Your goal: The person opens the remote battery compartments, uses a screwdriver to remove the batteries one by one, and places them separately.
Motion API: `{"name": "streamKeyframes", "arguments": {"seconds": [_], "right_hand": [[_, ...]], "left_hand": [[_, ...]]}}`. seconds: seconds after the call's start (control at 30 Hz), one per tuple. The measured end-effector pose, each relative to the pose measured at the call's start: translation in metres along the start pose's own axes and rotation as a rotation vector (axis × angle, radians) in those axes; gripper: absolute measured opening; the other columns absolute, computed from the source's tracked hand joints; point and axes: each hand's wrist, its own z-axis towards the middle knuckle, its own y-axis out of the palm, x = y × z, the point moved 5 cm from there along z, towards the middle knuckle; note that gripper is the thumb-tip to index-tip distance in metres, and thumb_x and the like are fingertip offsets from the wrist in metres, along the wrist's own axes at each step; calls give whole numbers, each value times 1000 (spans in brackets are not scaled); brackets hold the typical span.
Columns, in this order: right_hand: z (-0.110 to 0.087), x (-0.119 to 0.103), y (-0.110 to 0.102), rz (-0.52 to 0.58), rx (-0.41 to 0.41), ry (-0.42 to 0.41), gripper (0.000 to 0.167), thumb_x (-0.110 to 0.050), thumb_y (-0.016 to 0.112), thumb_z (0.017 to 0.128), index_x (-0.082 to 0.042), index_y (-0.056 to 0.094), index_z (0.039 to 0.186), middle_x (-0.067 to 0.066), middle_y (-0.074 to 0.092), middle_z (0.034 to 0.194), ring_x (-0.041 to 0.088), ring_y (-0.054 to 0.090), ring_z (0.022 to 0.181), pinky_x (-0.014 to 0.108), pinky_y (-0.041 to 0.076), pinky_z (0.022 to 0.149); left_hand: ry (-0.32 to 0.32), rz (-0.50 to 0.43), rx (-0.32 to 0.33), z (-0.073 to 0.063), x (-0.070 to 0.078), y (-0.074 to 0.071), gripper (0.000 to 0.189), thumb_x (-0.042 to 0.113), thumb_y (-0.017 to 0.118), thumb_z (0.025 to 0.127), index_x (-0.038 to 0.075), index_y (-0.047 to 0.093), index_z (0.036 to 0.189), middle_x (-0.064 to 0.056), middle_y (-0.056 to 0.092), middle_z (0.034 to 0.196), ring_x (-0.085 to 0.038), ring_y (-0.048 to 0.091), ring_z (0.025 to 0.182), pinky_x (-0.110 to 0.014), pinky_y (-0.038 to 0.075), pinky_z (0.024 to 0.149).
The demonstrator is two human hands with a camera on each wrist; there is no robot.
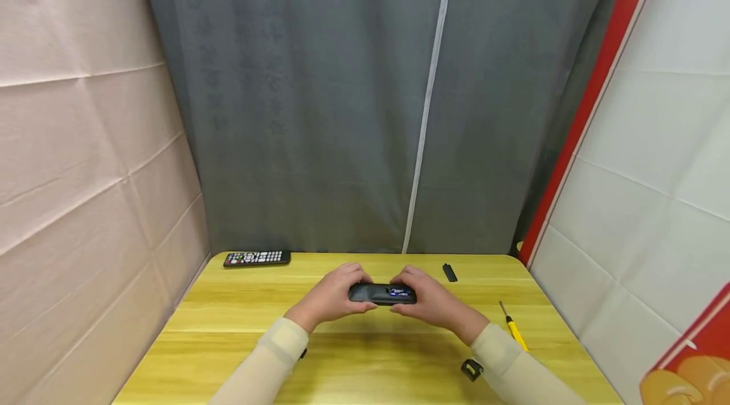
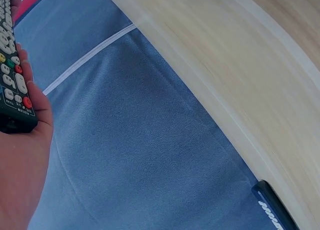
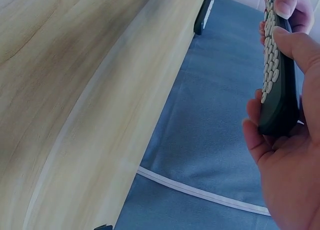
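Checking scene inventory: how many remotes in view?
2. The held remote is gripped between the left hand and right hand; the second remote lies at the far left of the table. The sleeves cover some tabletop, possibly hiding more.

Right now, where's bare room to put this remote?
Bare tabletop lies between the left sleeve and the right sleeve, nearer you than the held remote; more lies between the left sleeve and the other remote. The right is busier, with screwdriver and small black piece.

Fingers (image 2: 26,67) grip remote (image 2: 8,64), blue curtain (image 2: 140,130) behind.
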Motion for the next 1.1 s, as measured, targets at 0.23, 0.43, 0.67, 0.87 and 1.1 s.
{"name": "streamKeyframes", "arguments": {"seconds": [0.23,0.43,0.67,0.87,1.1], "right_hand": [[3,10,12,-16,-15,19,38,-20,93,93,-15,73,125,-7,59,112,12,60,102,37,57,93],[9,23,27,-31,-9,72,41,-17,95,90,-12,73,124,-6,60,113,14,62,103,42,58,97],[16,34,41,-59,3,119,44,-21,97,89,-10,74,124,-4,62,113,17,60,106,46,57,99],[21,43,48,-69,-3,145,44,-26,97,89,-12,74,125,-4,61,112,16,58,103,45,57,96],[24,52,55,-66,-39,189,45,-29,96,91,-12,74,126,-5,61,112,15,59,103,44,57,97]], "left_hand": [[-4,77,-19,0,-5,9,38,47,89,95,23,75,121,11,63,111,-8,58,96,-30,54,88],[-66,146,-19,1,-14,21,42,46,93,91,20,77,120,9,63,110,-12,58,98,-34,54,90],[-131,241,-38,5,-25,34,44,49,93,90,21,78,121,7,64,110,-14,59,100,-39,55,92],[-169,257,-55,7,-32,40,45,51,92,91,21,78,122,7,64,111,-15,59,100,-39,55,93],[-208,229,-84,8,-42,49,46,51,91,92,20,79,123,6,62,111,-14,58,99,-39,54,93]]}}
